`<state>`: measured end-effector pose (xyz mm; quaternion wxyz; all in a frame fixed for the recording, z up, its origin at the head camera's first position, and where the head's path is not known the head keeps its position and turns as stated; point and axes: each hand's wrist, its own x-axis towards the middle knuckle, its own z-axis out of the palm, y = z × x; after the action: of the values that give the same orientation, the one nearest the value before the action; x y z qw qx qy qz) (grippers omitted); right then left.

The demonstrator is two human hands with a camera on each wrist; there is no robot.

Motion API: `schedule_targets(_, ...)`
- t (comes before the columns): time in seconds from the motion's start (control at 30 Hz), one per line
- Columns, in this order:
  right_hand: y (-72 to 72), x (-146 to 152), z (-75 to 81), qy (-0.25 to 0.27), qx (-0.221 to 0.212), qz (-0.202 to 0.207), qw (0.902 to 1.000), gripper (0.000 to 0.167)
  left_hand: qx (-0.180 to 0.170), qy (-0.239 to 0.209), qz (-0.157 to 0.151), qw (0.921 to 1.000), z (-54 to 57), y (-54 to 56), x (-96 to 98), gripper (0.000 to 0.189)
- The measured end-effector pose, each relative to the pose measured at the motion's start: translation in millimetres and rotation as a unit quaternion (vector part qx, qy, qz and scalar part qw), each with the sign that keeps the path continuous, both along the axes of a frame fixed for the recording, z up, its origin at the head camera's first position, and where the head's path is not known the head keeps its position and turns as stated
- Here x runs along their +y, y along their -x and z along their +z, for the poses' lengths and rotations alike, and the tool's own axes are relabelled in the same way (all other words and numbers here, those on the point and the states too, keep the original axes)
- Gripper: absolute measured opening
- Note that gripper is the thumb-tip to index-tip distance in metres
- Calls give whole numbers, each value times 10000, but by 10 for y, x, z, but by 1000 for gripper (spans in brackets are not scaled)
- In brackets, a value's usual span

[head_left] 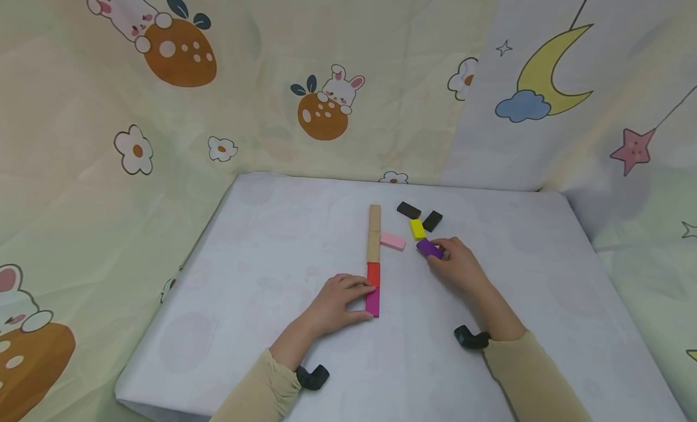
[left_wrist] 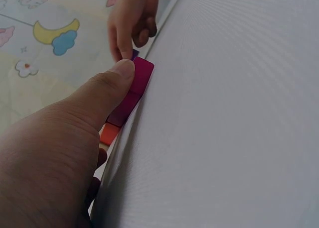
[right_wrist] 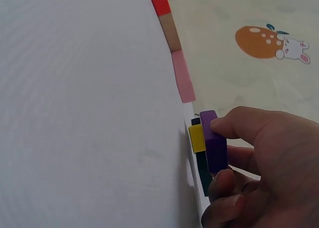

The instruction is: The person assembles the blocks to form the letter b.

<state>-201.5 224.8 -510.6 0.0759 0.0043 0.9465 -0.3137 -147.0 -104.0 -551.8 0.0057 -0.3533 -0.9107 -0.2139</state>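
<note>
A straight row on the white table holds two tan wooden blocks (head_left: pixel 374 246), a red block (head_left: pixel 373 273) and a magenta block (head_left: pixel 373 304) at the near end. My left hand (head_left: pixel 337 304) is at the row's left side, its thumb and a fingertip on the magenta block. The left wrist view shows the thumb against that block's end; the other fingers are largely hidden. My right hand (head_left: pixel 460 266) pinches a purple block (right_wrist: pixel 214 143) between thumb and fingers, right of the row. Just beyond the purple block lies a yellow block (head_left: pixel 417 229).
A pink block (head_left: pixel 393 241) lies at an angle, its left end close to the tan blocks. Two black blocks, one left (head_left: pixel 409 210) and one right (head_left: pixel 432 221), lie behind the yellow one. A printed cloth (head_left: pixel 414 107) hangs behind the white table (head_left: pixel 261 240).
</note>
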Motion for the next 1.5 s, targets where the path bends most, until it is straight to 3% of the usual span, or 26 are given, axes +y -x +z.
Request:
schedule_targets(0.57,82,-132,-109,-254,338,543,9976,49,-69,21,1,10000,3,-4,-5,59)
schedule_targets(1.5,108,-144,-130,-505,391,681,9956,51,-56,-7,19,10000,3,-3,6,59)
